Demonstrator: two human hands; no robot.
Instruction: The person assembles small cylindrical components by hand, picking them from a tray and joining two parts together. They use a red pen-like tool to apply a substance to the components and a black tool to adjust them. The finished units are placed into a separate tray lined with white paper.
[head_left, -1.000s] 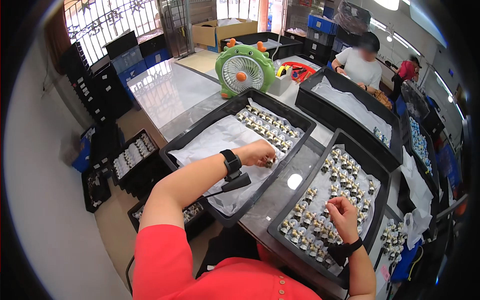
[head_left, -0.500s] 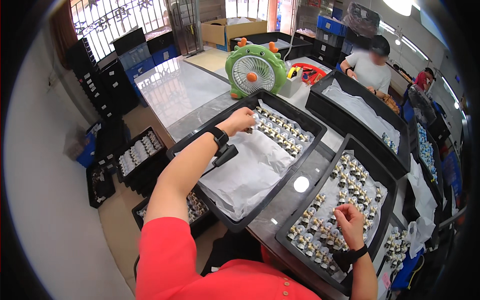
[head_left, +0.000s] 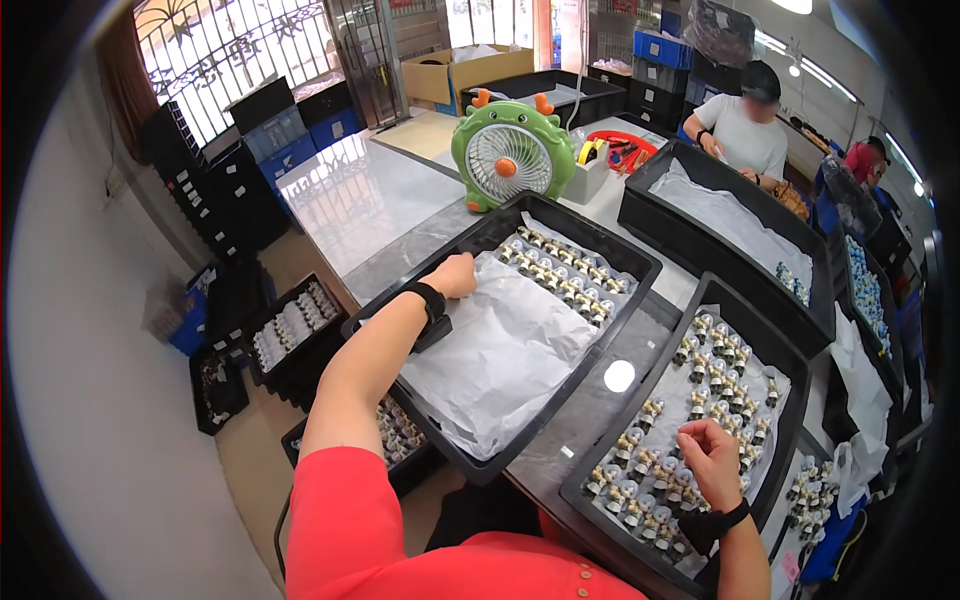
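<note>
Glossy table surface (head_left: 340, 225) runs back toward a barred window (head_left: 240, 70), showing as a pale stretch left of the green fan (head_left: 512, 155) and as a narrow grey strip between two black trays set at an angle. At the far side a third black tray (head_left: 640, 222) closes off the space, and a co-worker (head_left: 745, 135) in a white top sits beyond it. Crates (head_left: 295, 330) stand on the floor to the left, below the table. Within the left tray (head_left: 648, 272), a broad sheet of bare white paper (head_left: 490, 365) spreads over the near part, giving the most open room; small figures (head_left: 560, 275) with pale domed tops stand in close rows along the far right side. The left hand (head_left: 455, 276) is over this tray beside its far left wall, fingers curled in narrowly, and whether it grips anything cannot be told. Nearest to it, just to its right, is the end of those rows. Over the right tray (head_left: 575, 487), the right hand (head_left: 712, 462) has thumb and forefinger drawn close together; whether a small item sits between them cannot be made out. More figures crowd that tray left of this hand, beyond it and to its right, while the tray's right wall passes near the wrist.
</note>
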